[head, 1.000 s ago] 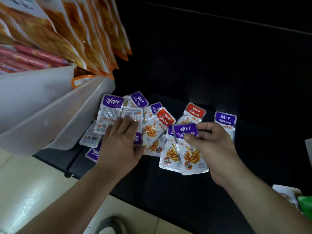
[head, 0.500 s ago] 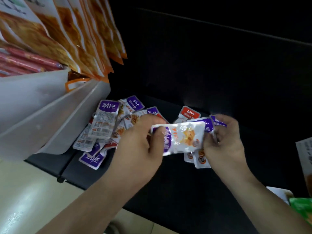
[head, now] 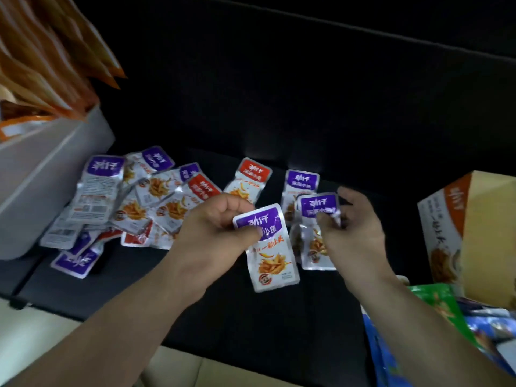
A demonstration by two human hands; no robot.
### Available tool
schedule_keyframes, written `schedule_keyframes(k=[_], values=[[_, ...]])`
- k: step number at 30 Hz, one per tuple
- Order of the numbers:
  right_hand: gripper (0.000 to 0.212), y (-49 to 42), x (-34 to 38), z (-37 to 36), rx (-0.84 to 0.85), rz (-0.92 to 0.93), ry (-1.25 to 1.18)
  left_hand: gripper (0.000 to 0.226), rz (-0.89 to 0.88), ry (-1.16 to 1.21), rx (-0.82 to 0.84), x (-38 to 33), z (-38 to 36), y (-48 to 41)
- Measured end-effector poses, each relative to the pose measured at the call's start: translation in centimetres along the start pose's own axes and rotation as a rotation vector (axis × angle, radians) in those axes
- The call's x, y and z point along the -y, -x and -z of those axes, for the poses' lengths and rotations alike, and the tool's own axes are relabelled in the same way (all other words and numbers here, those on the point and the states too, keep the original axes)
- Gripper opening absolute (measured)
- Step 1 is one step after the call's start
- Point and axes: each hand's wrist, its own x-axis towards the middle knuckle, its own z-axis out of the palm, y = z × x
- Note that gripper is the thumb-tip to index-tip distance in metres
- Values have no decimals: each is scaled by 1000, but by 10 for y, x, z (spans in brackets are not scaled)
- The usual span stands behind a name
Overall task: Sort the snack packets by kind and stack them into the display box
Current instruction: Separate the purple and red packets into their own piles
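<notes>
Head view: the left hand [head: 220, 227] pinches one purple packet [head: 272, 247] by its top edge, thumb on the front and fingers curled behind. It hangs over the black surface [head: 279, 317]. The right hand [head: 354, 233] pinches a small stack of purple packets [head: 318, 208] near their tops, fingers bent round them. The display box [head: 446, 227] stands at the far right, and its opening is not visible from here.

The foil looks slick, so the stack held by one end could fan out and slide apart as another packet joins it. The mixed pile [head: 145, 196] on the left has red tops among the purple, and a red packet [head: 248, 180] lies just beyond the left hand. A hurried grab could put the wrong kind in the stack.
</notes>
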Motion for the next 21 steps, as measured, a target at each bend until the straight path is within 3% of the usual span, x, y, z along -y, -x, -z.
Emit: schedule_keyframes(k=[7,11,14,18,21], values=[[65,-23,-16,-7,-32,-57,10,30,-102,-37,64,-8,-42,-33],[50,-30,-19,4,-36,-25,113,47,-165,-66,112,-14,-55,-52],[38,-26,-25,12,-11,-1,97,62,-294,-173,135,-5,-54,-50],[42,-9,-33,11,50,21,81,55,-395,-323,25,29,-49,-35],[42,-1,-39,9,61,137,220,58,-485,-500,36,55,-53,-23]])
